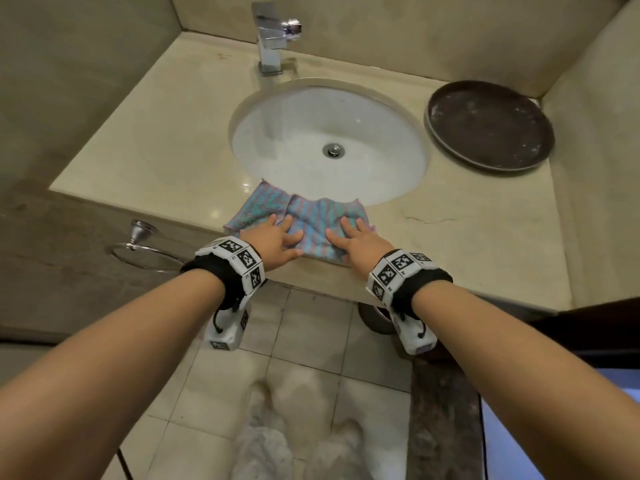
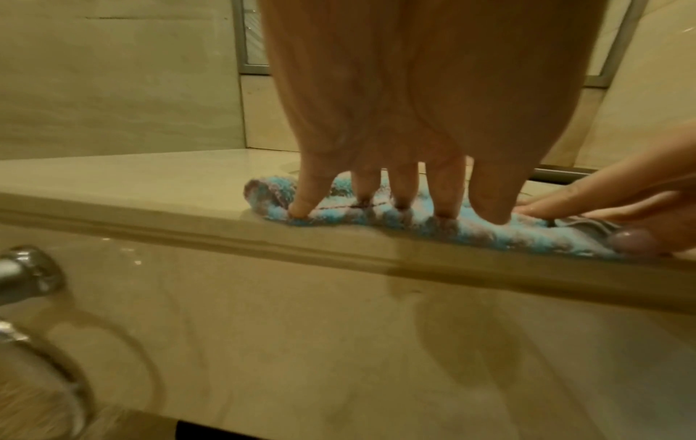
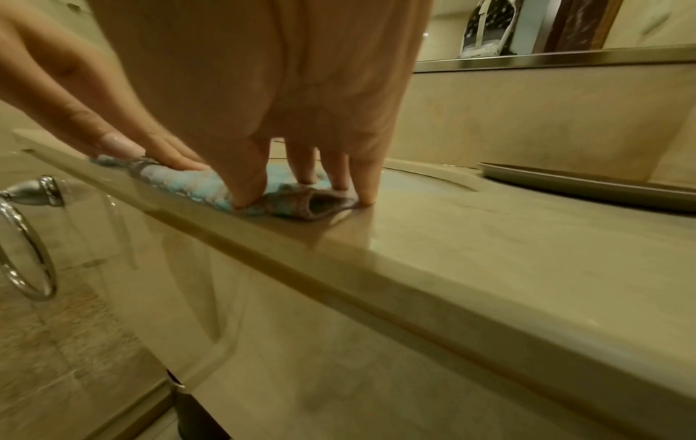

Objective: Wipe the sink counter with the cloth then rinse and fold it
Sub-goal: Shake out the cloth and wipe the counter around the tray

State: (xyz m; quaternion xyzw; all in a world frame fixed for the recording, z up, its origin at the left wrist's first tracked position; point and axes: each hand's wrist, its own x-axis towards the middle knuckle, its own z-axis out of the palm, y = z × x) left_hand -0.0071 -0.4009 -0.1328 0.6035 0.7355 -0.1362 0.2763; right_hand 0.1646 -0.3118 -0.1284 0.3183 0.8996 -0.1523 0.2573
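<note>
A blue and pink striped cloth point(image 1: 304, 216) lies flat on the beige counter point(image 1: 156, 147), between the front edge and the white sink basin point(image 1: 329, 140); its far edge hangs slightly over the basin rim. My left hand point(image 1: 273, 237) presses on the cloth's left part with straight, spread fingers. My right hand point(image 1: 356, 237) presses flat on its right part. The left wrist view shows the left fingertips point(image 2: 401, 205) planted on the cloth point(image 2: 489, 232). In the right wrist view, the right fingertips point(image 3: 244, 199) rest on the cloth point(image 3: 199, 184), whose near edge is folded.
A chrome faucet point(image 1: 270, 39) stands behind the basin, with a drain point(image 1: 333, 149) at the basin's middle. A dark round tray point(image 1: 488, 126) sits on the counter at the right. A chrome towel ring point(image 1: 138, 244) hangs on the cabinet front at the left. Walls enclose the counter on three sides.
</note>
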